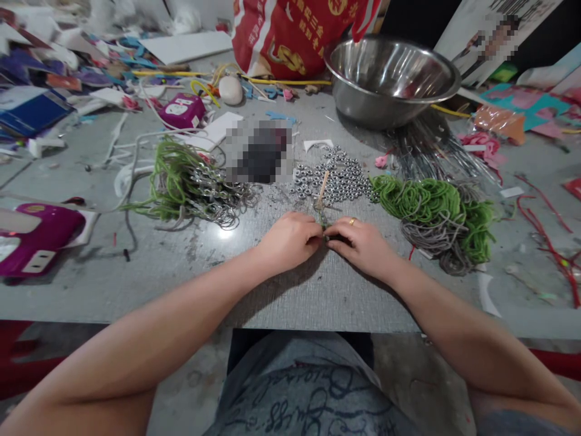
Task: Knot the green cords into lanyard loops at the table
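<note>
My left hand [296,238] and my right hand [358,242] meet over the table, fingertips pinched together. A small bit of green cord [321,217] shows between them; its lower part is hidden by my fingers. A ring is on my right hand. Just beyond the fingers lies a thin tan stick [324,189] among many small silver beads [345,172]. Right of my hands sits a pile of green and grey cords [422,209]. To the left is a bundle of green cords with silver pieces [181,178].
A steel bowl [390,79] stands at the back right, beside a red bag [295,36]. Purple power sockets [43,236] with white cable lie on the left. Scraps [59,60] cover the far left; red cords [551,248] lie at right. The table's front edge [290,329] is near my body.
</note>
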{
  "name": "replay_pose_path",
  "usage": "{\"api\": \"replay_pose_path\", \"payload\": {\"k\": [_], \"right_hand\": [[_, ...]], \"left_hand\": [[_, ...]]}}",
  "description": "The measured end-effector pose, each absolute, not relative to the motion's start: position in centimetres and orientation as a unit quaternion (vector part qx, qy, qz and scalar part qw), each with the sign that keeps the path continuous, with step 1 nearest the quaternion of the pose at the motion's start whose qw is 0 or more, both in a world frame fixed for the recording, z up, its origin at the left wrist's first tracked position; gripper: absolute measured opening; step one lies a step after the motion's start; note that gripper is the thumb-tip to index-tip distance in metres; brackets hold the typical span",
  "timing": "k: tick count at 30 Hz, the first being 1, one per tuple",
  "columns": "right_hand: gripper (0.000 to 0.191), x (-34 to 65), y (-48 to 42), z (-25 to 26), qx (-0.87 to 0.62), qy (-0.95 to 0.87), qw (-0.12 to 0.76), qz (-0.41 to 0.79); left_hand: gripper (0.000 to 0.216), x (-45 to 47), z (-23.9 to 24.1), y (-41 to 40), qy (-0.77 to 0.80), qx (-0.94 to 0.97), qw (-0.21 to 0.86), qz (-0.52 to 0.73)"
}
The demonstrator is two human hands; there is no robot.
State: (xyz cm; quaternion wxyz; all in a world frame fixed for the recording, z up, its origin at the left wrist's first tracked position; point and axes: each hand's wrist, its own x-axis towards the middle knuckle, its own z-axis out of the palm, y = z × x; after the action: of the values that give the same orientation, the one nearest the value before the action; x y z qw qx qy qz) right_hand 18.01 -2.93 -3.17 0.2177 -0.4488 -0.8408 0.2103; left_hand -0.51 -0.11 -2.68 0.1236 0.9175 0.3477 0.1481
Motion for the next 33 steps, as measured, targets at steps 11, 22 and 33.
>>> {"api": "replay_pose_path", "payload": {"k": [11,22,33], "right_hand": [[0.007,18.2,-2.9,-2.7,-0.448,-0.845,0.211,0.203],[0.007,18.2,-2.9,-2.7,-0.442,-0.844,0.216,0.215],[0.010,19.6,-2.7,-1.1,-0.473,-0.812,0.287,0.188]], "left_hand": [[0.011,-1.1,-2.2,0.1,0.349,0.920,0.135,0.117],[0.015,-0.5,-2.4,-0.2,0.357,0.927,0.063,0.096],[0.014,-1.3,-1.7,0.2,0.357,0.919,0.125,0.109]]}}
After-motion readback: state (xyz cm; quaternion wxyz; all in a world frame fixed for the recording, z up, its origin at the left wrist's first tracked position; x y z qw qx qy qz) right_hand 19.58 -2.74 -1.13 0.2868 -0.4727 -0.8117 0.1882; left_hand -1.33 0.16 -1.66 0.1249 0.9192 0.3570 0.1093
